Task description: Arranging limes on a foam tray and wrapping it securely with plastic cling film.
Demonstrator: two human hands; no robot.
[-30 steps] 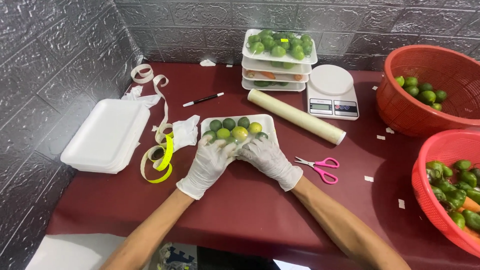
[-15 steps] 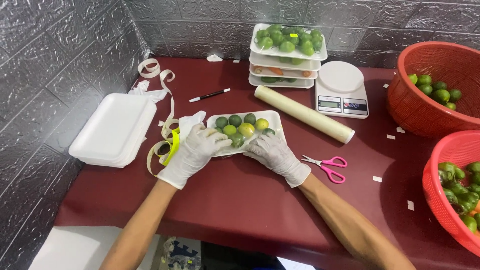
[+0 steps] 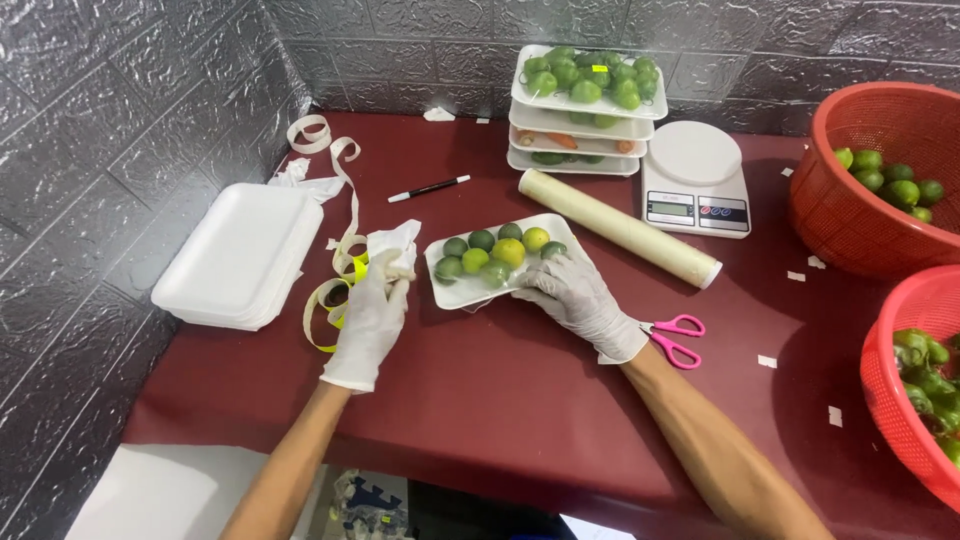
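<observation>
A shallow white rectangular foam tray (image 3: 462, 290) lies flat on the dark red table top, near its middle and closer to the back edge than the front, its long side running left to right with a slight tilt. It holds a single layer of small round limes (image 3: 482, 240), mostly green, with one yellowish lime (image 3: 535, 238) toward the tray's back right corner. Thin clear film covers part of the fruit at the tray's front right. Just left of the tray's left end lies a crumpled white strip of backing paper (image 3: 395, 245), with a curled yellow and beige tape ribbon (image 3: 335, 295) trailing toward the table's left edge.
</observation>
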